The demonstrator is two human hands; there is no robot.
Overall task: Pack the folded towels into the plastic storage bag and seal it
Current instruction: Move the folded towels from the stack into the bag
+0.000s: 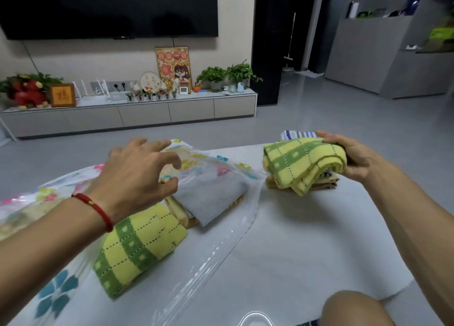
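A clear plastic storage bag [218, 171] with a flower print lies on the left of the white sheet, its mouth toward the right. Inside its mouth sit a yellow-green checked towel [137, 244], a grey towel [211, 195] and a tan towel beneath it. My left hand [142, 176] hovers over the bag's upper flap, fingers spread and curled, holding nothing. My right hand [351, 156] grips a second folded yellow-green checked towel [304, 163], lifted just above a small stack of towels [324, 182]. A blue-striped towel [297, 134] lies behind that stack.
The white sheet [294, 239] covers the floor in front of me; my knee [356, 308] shows at the bottom right. A long TV cabinet [147, 112] with plants and ornaments stands against the far wall. Grey floor stretches to the right.
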